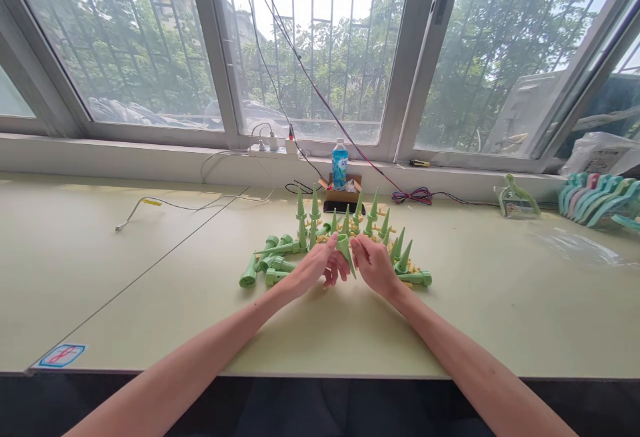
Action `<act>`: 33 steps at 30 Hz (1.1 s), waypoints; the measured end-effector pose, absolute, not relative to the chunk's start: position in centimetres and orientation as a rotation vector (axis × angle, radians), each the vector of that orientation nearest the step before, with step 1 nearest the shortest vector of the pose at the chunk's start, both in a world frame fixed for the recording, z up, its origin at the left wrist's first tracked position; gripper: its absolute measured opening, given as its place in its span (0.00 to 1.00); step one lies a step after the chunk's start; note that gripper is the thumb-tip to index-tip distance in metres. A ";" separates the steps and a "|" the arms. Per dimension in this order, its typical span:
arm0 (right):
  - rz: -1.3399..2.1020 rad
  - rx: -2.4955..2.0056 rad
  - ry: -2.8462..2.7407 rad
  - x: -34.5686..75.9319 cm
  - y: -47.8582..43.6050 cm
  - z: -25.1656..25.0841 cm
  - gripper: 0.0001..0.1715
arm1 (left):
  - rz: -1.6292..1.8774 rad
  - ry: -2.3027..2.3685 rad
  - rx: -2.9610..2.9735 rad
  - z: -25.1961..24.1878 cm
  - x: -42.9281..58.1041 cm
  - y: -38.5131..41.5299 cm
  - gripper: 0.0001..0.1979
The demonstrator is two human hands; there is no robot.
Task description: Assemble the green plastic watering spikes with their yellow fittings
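Observation:
Between my hands a green plant watering spike [344,247] tilts, its wide open end up and its point down. My left hand [323,263] grips it near the rim with thumb and fingers. Right beside the spike, my right hand [371,262] is closed in a pinch; whatever its fingertips hold is hidden or too small to name. Behind the hands several green spikes [373,210] stand point up, with small yellow valve pieces [413,267] among them. More green spikes [273,262] lie on their sides to the left, and another green spike [417,278] lies at the right.
The pale table [500,303] runs along a barred window. A blue-labelled bottle [339,165] and a small cardboard box [344,192] stand at the back by a dark phone [330,207]. Cables [413,195] cross the rear. Pastel hangers [597,197] and a clear plastic bag [575,245] are at right.

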State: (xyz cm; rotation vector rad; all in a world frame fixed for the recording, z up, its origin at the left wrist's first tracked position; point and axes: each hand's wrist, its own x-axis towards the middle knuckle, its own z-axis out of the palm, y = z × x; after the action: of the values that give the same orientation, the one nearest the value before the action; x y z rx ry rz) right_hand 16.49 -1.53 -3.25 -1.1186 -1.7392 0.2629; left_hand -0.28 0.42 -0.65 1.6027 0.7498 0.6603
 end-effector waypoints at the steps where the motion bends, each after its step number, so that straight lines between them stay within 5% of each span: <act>1: 0.267 -1.117 -1.740 16.5 -1.5 -3.2 0.26 | 0.660 0.751 1.603 -0.7 -0.3 0.4 0.40; 33: 0.292 -1.118 -1.744 16.7 -1.4 -3.3 0.25 | 0.663 0.740 1.598 -0.7 -0.2 0.4 0.38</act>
State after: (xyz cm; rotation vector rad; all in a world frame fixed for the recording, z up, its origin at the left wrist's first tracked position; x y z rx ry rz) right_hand 16.66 -1.40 -3.35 -1.1179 -1.7444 0.2924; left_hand -0.21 0.43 -0.72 1.5978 0.7404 0.6632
